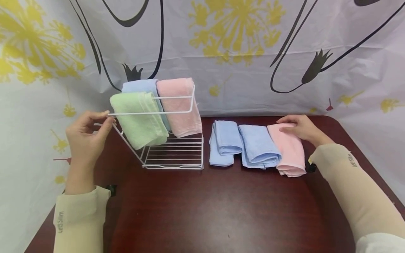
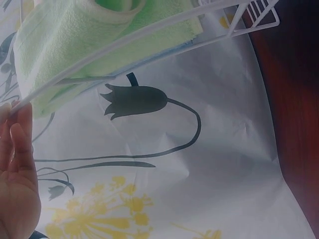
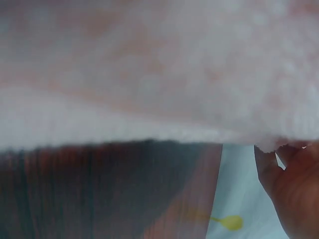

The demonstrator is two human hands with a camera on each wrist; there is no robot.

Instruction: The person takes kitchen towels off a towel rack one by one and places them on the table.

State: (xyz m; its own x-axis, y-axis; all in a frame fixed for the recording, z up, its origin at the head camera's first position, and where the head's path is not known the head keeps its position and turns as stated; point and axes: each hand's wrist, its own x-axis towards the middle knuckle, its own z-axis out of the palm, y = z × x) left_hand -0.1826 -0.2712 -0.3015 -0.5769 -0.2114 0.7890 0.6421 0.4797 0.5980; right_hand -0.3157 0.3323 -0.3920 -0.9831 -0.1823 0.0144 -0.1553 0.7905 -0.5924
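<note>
My left hand (image 1: 87, 140) pinches the top left corner of a white wire rack (image 1: 173, 169) between thumb and fingers. In its upper tier are a green towel (image 1: 136, 123), a blue towel (image 1: 139, 85) behind it and a pink towel (image 1: 183, 126) on the right. On the table at far right lies another folded pink towel (image 1: 289, 147). My right hand (image 1: 302, 130) holds it at the far end, thumb on top; the right wrist view shows fingertips at its edge. Two folded blue towels, one nearer the rack (image 1: 229, 135) and one beside the pink (image 1: 257, 142), lie between.
The lower tier of the rack shows bare wire bars. A dark red wooden table (image 1: 205, 211) carries everything. A white sheet (image 1: 234, 80) with yellow and black flower prints hangs behind and at both sides.
</note>
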